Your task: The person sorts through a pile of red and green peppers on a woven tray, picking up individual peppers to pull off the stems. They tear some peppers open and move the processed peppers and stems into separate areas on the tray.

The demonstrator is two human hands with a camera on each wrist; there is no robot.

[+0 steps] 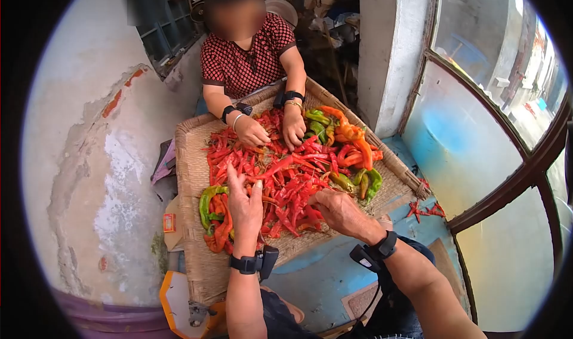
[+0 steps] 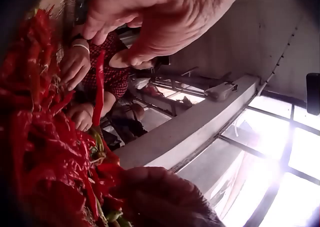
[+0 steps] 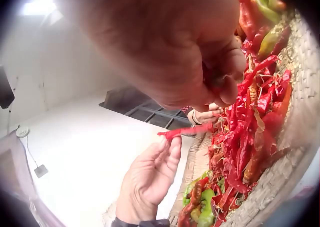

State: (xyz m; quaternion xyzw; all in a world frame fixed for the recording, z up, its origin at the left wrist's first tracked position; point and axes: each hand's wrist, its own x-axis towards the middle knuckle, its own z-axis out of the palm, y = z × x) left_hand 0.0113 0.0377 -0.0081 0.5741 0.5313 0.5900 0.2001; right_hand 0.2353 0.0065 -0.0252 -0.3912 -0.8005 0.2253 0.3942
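Observation:
My left hand (image 1: 245, 209) is raised over the near left of the pile, thumb and fingers spread apart. A long red chili pepper (image 3: 187, 131) shows close by its thumb tip, one end blurred; in the left wrist view this chili (image 2: 100, 89) stands in line with the gap between thumb and fingers. My right hand (image 1: 340, 212) is low over the near right of the pile, its fingers curled. In the right wrist view its fingertips pinch a small dark red chili (image 3: 214, 82), mostly hidden by the fingers. Many red chilies (image 1: 298, 196) lie beneath both hands.
A woven tray (image 1: 192, 160) carries the chilies. Large green and orange peppers lie at its right (image 1: 358, 142) and left (image 1: 218, 213). Across it, another person (image 1: 248, 58) has both hands in the pile. Several chilies (image 1: 425, 209) lie beyond the tray, by a glazed door.

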